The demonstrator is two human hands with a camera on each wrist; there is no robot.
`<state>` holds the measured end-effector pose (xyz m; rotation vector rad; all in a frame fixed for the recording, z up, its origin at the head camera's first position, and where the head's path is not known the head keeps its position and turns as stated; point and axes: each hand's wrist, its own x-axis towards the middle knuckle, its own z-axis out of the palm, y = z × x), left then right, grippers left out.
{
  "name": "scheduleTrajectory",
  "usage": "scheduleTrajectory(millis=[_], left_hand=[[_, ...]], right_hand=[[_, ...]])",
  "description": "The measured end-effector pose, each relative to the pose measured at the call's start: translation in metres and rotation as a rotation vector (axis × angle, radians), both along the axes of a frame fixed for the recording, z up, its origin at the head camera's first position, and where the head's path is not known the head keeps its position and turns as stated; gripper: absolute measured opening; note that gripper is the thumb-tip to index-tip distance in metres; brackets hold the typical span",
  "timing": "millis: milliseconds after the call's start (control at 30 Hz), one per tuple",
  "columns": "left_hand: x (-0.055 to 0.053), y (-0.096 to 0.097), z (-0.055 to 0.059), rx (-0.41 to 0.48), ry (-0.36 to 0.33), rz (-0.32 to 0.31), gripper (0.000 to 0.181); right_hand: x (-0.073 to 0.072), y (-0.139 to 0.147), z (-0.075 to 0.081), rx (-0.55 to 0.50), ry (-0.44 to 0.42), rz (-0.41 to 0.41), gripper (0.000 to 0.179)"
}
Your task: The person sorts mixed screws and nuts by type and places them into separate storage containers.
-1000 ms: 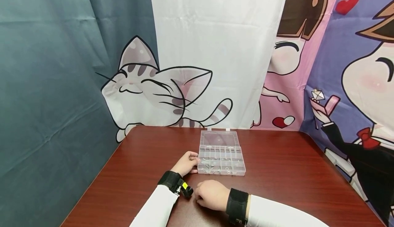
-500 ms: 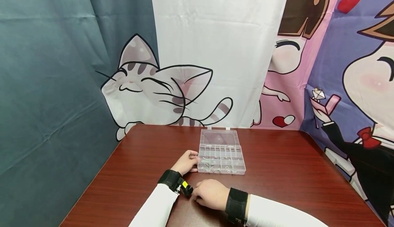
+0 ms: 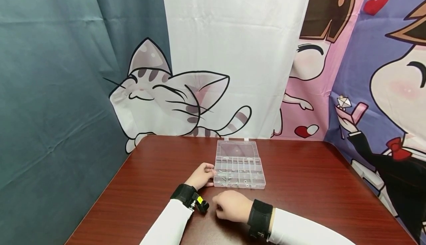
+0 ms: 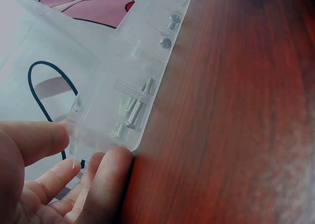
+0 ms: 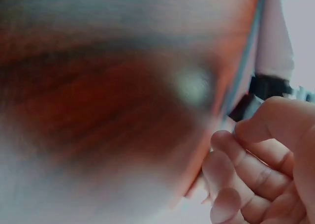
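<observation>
A clear plastic compartment box (image 3: 239, 173) lies on the table with its lid (image 3: 237, 149) raised toward the back. Small metal parts are scattered in its compartments; the left wrist view shows screws (image 4: 136, 110) through the wall. My left hand (image 3: 200, 175) holds the box's near left corner, its thumb (image 4: 109, 182) and a finger (image 4: 37, 138) against the plastic. My right hand (image 3: 232, 206) is in front of the box, apart from it. Its fingers (image 5: 251, 167) are curled and the thumb meets the index fingertip. I see nothing between them, though a tiny thing could be hidden.
The reddish-brown wooden table (image 3: 299, 178) extends around the box on all sides. Behind it hangs a printed curtain (image 3: 233, 53) with a cartoon cat. A black wrist strap with a small camera (image 3: 201, 205) sits close to my right hand.
My right hand has shifted slightly up and to the right, away from the left wrist camera. My left hand and the box have stayed in place.
</observation>
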<state>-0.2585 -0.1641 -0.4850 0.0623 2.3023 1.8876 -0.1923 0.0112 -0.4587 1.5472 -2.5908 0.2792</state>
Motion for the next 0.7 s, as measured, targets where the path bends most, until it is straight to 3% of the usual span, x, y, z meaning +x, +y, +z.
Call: scheduleTrajectory(millis=[167,233,467,700], left_hand=[[0.005,0.002,0.011,0.014,-0.018,-0.017,0.040],[0.004,0.002,0.010,0.018,-0.024,-0.017,0.040],[-0.011,0.000,-0.010,-0.003,-0.032,0.002,0.040],[-0.013,-0.001,-0.014,0.003,-0.040,0.001,0.041]], right_hand=[[-0.012,0.016,0.011,-0.090,-0.137,-0.095,0.015],[-0.019,0.025,0.014,-0.141,-0.155,-0.128,0.014],[-0.060,0.069,0.018,-0.277,-0.058,-0.328,0.012],[-0.091,0.108,0.007,-0.287,-0.010,-0.522,0.014]])
